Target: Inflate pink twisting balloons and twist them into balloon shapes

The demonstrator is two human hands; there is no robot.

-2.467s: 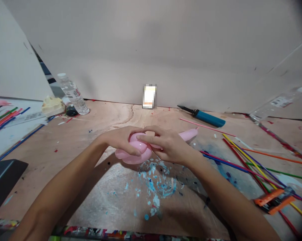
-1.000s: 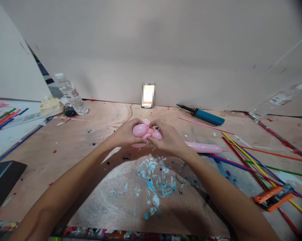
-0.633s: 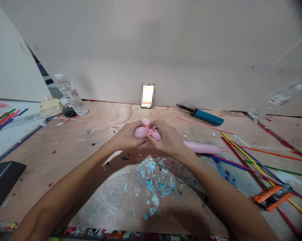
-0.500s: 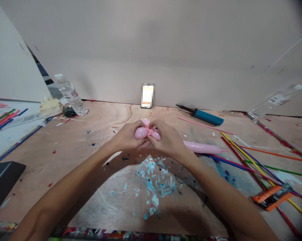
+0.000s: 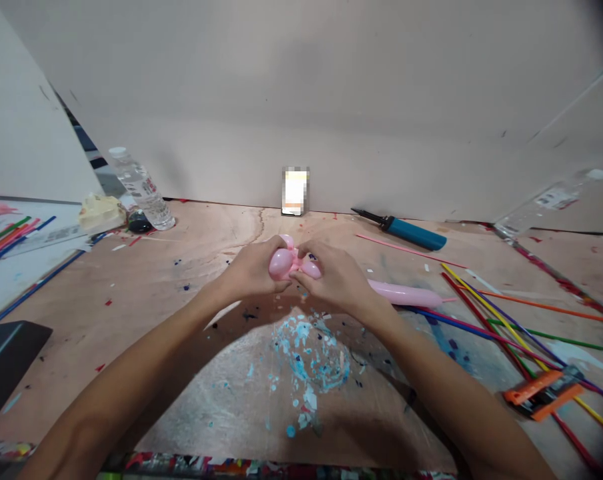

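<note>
Over the middle of the table, a pink modelling balloon (image 5: 282, 264) is held between both hands. Several small bubbles are pinched into it, with a twisted joint at the centre. My left hand (image 5: 255, 268) is closed round the left bubbles, thumb on top. My right hand (image 5: 333, 272) grips the balloon at the twist and a smaller bubble beside it. A long straight pink stretch of balloon, with an uninflated tip, emerges behind my right wrist and points right. The palms hide part of the bubbles.
A blue balloon pump (image 5: 414, 233) and a leaning phone (image 5: 295, 191) are by the back wall. Water bottles stand left (image 5: 144, 190) and right (image 5: 551, 200). Loose coloured balloons (image 5: 511, 327) and an orange-black tool (image 5: 544, 392) lie right. A dark box (image 5: 11, 367) is at left.
The bubbles have turned slightly in my fingers: the top one has shifted left and the lower one is no longer visible. Both hands stay in nearly the same place.
</note>
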